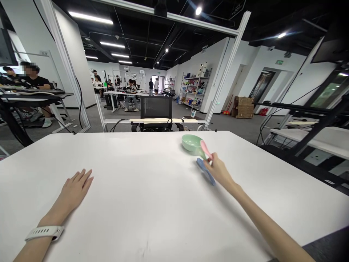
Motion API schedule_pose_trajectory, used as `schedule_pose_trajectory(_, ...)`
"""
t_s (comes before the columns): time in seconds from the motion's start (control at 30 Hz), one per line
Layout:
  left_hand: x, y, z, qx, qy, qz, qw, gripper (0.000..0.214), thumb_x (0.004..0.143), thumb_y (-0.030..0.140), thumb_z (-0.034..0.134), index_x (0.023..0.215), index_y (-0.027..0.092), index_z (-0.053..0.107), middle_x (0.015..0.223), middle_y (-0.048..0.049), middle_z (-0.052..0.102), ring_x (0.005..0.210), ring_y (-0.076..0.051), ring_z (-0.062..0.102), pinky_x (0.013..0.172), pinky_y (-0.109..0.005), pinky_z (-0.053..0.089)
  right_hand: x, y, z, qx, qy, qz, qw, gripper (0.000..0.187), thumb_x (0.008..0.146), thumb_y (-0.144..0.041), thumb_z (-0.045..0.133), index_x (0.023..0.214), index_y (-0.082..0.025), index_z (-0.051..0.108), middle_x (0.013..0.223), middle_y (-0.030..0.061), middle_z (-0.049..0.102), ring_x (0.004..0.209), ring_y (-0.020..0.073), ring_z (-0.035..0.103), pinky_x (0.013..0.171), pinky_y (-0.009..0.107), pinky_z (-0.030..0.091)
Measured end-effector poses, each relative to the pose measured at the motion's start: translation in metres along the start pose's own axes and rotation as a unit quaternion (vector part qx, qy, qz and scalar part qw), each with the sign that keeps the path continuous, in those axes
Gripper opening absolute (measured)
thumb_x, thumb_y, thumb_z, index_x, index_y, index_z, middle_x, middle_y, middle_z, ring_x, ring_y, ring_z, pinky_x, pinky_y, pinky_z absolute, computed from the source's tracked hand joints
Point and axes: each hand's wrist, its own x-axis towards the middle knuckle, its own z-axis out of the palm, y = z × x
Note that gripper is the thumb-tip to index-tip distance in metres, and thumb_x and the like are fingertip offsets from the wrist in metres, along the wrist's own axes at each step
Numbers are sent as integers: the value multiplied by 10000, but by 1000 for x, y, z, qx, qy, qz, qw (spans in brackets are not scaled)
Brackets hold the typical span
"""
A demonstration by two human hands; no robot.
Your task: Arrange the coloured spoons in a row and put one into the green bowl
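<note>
My right hand (219, 171) is stretched out over the right half of the white table (152, 189), its fingers pinched on the handle of a pink spoon (205, 148). The spoon's bowl end rests over the rim of a light green bowl (191, 142) just beyond the hand. A blue spoon (205, 171) lies flat on the table directly beside and partly under the same hand. My left hand (75, 189) lies flat on the table at the near left, fingers stretched out, holding nothing. A white band (45, 231) is on that wrist.
Beyond the table's far edge stand a dark monitor (156, 107) and a white metal frame (226, 72). Desks with seated people are at the far left and back. Shelving (195, 87) and a wooden crate (242, 106) stand at the right; another table (313, 140) sits there.
</note>
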Motion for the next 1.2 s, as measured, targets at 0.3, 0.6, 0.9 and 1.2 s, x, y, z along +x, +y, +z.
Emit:
schedule_pose_trajectory(0.3,0,1,-2,6,-4,-6,1000,747,979,472,271,1574,132,569,1681,-181,551,1595,-395,453,1274,-587,387,22,93,-54,-121,17,86,989,203,860,-424,557,852,-298,397,825,60,705,639,218,588,630,326,397)
schedule_pose_trajectory(0.6,0,-1,1,22,-11,-6,1000,786,997,491,218,1609,111,531,1719,-181,500,1620,-383,421,1301,-560,347,25,125,-50,-199,-1,137,970,145,864,-330,590,888,-285,454,826,73,697,739,261,649,644,329,400)
schedule_pose_trajectory(0.9,0,-1,0,21,-18,-1,1000,780,1015,481,208,1611,86,521,1721,-203,487,1616,-401,423,1300,-579,336,23,116,-58,-188,37,150,970,227,888,-462,589,899,-281,452,886,82,682,762,257,640,664,341,414)
schedule_pose_trajectory(1.2,2,-7,6,20,-9,4,1000,781,1016,486,209,1612,87,520,1716,-201,497,1614,-401,426,1290,-573,359,-2,33,-22,-76,21,-20,997,298,980,-504,416,798,-279,490,796,96,616,780,256,578,751,376,451)
